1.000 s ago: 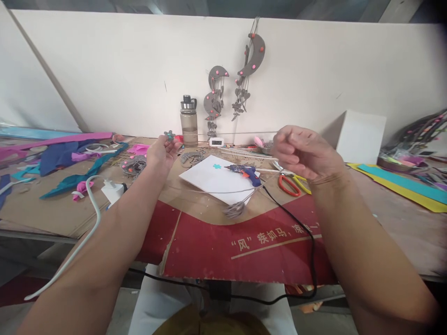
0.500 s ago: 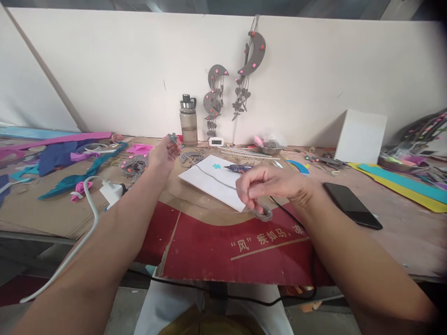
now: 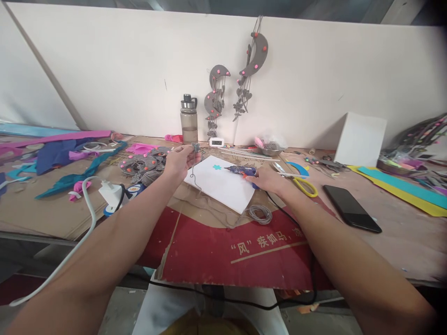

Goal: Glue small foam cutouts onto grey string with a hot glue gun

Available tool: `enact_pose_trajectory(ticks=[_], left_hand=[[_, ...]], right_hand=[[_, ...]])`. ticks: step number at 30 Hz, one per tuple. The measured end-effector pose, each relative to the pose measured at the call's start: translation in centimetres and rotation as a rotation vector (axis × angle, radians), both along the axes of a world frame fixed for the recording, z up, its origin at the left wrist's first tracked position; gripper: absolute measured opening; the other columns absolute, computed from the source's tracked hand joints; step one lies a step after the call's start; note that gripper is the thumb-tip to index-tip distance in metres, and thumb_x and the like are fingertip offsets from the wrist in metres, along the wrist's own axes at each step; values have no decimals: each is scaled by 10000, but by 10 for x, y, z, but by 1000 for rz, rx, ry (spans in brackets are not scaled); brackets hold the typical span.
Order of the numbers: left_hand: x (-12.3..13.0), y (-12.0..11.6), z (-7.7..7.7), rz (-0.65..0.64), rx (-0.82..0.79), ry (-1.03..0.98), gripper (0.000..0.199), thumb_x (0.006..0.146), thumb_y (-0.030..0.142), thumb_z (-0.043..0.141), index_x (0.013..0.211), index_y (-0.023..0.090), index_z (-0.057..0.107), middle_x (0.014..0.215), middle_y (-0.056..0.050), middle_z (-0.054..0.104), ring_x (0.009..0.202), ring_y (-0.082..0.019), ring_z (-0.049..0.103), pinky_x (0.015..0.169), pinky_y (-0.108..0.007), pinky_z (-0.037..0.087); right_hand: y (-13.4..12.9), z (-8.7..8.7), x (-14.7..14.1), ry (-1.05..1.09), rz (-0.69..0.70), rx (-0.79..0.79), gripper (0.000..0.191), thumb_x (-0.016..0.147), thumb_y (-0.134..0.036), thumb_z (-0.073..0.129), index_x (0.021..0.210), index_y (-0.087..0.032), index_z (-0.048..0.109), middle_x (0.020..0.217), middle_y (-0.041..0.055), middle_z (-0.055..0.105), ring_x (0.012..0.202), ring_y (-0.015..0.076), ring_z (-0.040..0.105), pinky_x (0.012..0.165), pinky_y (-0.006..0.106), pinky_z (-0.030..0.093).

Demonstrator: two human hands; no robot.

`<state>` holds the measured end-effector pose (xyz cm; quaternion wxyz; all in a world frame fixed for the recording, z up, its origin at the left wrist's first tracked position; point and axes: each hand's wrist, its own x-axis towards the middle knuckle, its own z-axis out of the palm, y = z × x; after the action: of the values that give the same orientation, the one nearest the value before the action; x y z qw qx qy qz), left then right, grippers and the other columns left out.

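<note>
Glue gun (image 3: 241, 170): at sheet's (image 3: 223, 195) far-right edge, long axis left-right, nozzle leftward | Right hand (image 3: 268, 179): nearer, at handle, gun leftward of fingers; grip cannot be told | Left hand (image 3: 182, 161): pinching small piece (image 3: 196, 147), cord (image 3: 194, 178) hanging

- Soft, fairly even light washes the pale wall (image 3: 139, 70) and brightens the white sheet (image 3: 217, 191) mid-frame.
- A soft grey shadow falls left of the white panel (image 3: 362, 139) at right.
- Under the table (image 3: 401, 244), along the bottom, it's dim.
- Blackness eats the right-hand corners; the forearms (image 3: 115, 237) look stretched.
- The small grey piece (image 3: 196, 147) looks slightly blurred.
</note>
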<state>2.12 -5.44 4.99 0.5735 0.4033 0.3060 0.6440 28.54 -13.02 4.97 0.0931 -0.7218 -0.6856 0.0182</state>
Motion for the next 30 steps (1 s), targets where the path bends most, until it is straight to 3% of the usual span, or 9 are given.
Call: enact_pose_trajectory(ticks=[5,11,15,18,21,23,27,30], left_hand=[[13,-12,-3,-75,18,112,187,650,244,722,701,131,582,662,-15,618,632,-142,646,579,-257,513],[15,-15,-3,-40,2,168,194,609,254,740,688,145,600,637,9,587,571,-82,566,465,-179,371],[16,-15,-3,-71,24,103,169,602,213,735,654,137,594,596,14,560,543,-69,531,466,-181,346],[17,-15,-4,-78,14,74,166,611,204,734,655,136,589,595,9,570,562,-79,557,508,-189,384],[18,-15,-5,-75,-19,51,171,619,205,736,665,136,586,620,3,594,592,-92,590,555,-202,425],[19,-16,-6,-78,-36,30,177,616,199,742,672,135,586,643,0,607,605,-99,606,579,-212,447],[20,-16,-7,-102,-21,-2,174,625,185,746,688,128,594,667,-7,622,624,-107,621,634,-237,487],[22,-16,-8,-116,-14,-8,154,653,180,735,689,124,595,665,-16,623,632,-111,626,665,-252,502]], right_hand=[[9,-17,2,43,-97,-6,289,755,-396,563,856,-140,651,859,159,689,767,264,642,642,323,470],[6,-8,-6,310,-147,340,324,719,-304,587,994,-131,577,951,141,678,880,235,629,732,299,477],[5,-3,-14,513,-138,316,268,733,-270,556,977,-157,545,939,110,661,798,213,628,703,322,491],[1,-2,-21,751,-34,328,236,763,-277,525,984,-194,518,902,60,635,686,169,615,614,310,504],[-8,0,-33,1062,190,371,313,762,-296,557,1054,-230,468,982,32,607,711,135,616,566,269,515],[-15,2,-43,1157,329,370,351,761,-310,579,1079,-233,451,1044,37,601,699,118,608,517,242,498],[-26,5,-55,1068,423,377,448,786,-304,569,1204,-246,417,1090,47,616,575,83,538,442,226,435],[-31,6,-58,917,389,402,451,820,-292,526,1254,-252,407,1077,49,635,603,105,537,519,270,483]])
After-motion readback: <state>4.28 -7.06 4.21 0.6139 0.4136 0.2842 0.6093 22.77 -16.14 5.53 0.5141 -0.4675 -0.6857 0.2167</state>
